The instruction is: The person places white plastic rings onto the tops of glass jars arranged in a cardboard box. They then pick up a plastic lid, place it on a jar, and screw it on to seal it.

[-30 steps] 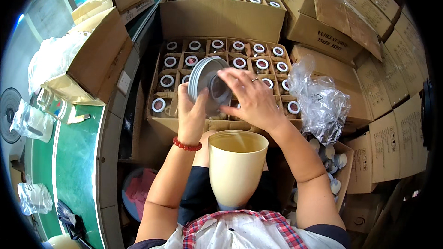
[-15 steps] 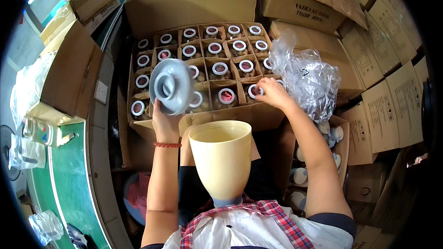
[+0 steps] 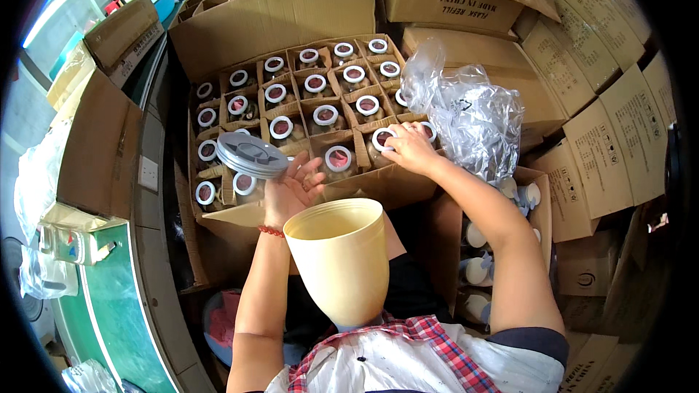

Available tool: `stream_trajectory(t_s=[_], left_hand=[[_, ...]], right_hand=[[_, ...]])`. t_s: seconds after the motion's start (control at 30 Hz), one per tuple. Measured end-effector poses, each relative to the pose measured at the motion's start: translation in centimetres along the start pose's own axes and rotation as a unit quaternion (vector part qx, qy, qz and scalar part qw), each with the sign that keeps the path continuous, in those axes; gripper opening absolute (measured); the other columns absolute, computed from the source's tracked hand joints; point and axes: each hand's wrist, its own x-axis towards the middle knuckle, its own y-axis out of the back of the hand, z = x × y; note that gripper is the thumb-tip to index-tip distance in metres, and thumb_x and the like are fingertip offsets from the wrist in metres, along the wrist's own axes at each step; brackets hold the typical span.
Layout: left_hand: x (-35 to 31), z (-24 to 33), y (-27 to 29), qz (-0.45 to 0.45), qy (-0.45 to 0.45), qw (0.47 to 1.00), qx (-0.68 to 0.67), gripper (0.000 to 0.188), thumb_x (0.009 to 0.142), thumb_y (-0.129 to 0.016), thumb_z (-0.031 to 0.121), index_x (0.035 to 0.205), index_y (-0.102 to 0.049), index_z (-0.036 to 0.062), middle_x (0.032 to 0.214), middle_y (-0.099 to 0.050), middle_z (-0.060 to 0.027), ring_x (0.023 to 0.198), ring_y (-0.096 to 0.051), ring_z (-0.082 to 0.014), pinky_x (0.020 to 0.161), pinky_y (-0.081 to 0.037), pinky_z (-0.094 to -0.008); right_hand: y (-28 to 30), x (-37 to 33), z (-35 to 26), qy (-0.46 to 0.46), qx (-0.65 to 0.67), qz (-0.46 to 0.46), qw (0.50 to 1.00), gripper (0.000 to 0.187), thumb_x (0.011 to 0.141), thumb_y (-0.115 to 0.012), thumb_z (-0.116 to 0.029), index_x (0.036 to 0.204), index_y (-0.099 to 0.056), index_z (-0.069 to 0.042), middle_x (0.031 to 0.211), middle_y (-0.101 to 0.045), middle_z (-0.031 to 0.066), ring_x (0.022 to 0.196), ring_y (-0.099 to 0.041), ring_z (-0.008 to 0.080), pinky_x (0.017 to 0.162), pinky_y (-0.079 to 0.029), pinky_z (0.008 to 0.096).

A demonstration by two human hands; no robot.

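Observation:
My left hand (image 3: 291,191) is raised over the near left of a divided carton (image 3: 357,188), fingers loosely curled. A grey round plastic base (image 3: 251,154) rests tilted at its thumb side, flat ridged face up; the grip beneath is hidden. My right hand (image 3: 412,148) has its fingertips on the white rim of a glass flask refill (image 3: 382,139) standing in the carton's near right. Several more refills with white rings fill the cardboard cells. Upright between my thighs stands a cream flask body (image 3: 338,262), its wide mouth facing up.
Crumpled clear plastic bags (image 3: 473,120) lie right of the carton. An open box of white-topped parts (image 3: 477,271) sits by my right arm. Behind is another divided carton (image 3: 284,29); stacked boxes (image 3: 597,116) line the right. A green table (image 3: 120,306) runs along the left.
The grey base has tipped from showing its hollow, stepped side to showing its flat face. My right hand stays at the same refill's rim. The whole view has shifted slightly.

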Motion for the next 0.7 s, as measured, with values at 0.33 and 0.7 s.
stream_trajectory(t_s=[0.33, 0.7], left_hand=[[1.7, 0.5, -1.2, -0.130, 0.064, 0.989, 0.000, 0.064, 0.095, -0.031, 0.054, 0.141, -0.028, 0.0101, 0.138, -0.037, -0.0280, 0.114, -0.052, -0.0423, 0.095, -0.047, -0.0489], [1.2, 2.6, -6.1, -0.176, -0.063, 0.981, -0.055, 0.069, 0.095, -0.025, 0.058, 0.134, -0.042, 0.0039, 0.127, -0.053, -0.0165, 0.113, -0.055, -0.0292, 0.097, -0.047, -0.0426]], right_hand=[[11.3, 1.7, -2.9, 0.105, -0.065, 0.071, 0.990, 0.020, 0.084, -0.062, -0.028, 0.091, -0.063, -0.009, 0.120, -0.053, 0.0120, 0.112, -0.048, 0.0285, 0.097, -0.031, 0.0454], [15.8, 3.0, -15.7, 0.414, -0.162, 0.157, 0.882, 0.016, 0.077, -0.061, -0.019, 0.092, -0.063, -0.014, 0.122, -0.054, 0.0067, 0.113, -0.048, 0.0208, 0.101, -0.032, 0.0460]])
